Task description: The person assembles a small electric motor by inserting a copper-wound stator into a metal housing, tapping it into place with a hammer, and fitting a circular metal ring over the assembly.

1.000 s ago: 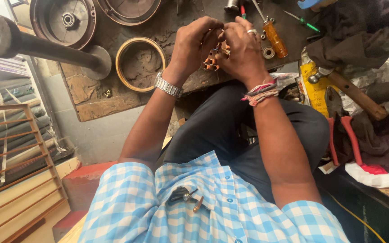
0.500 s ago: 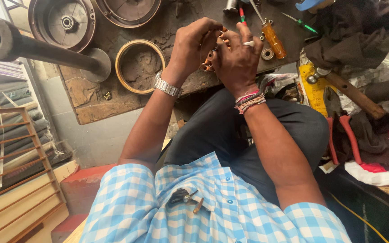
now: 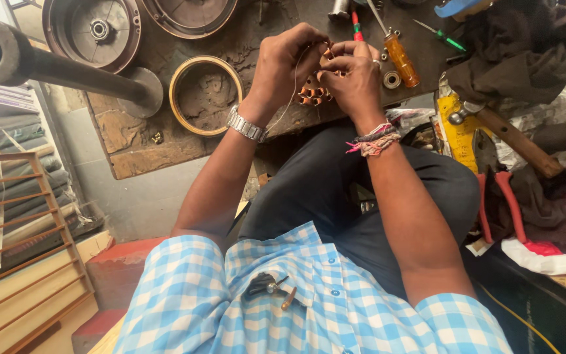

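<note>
- While both hands grip it, the left hand (image 3: 287,62) and right hand (image 3: 355,78) pinch a copper coil (image 3: 314,94).
- Its thin thread (image 3: 287,98) could snap if tugged.

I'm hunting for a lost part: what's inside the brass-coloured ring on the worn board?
Inside the brass-coloured ring only the stained, pitted surface of the worn board shows; no loose part is visible. The left hand and right hand hold a copper winding beside it, leaving the ring uncovered.
</note>
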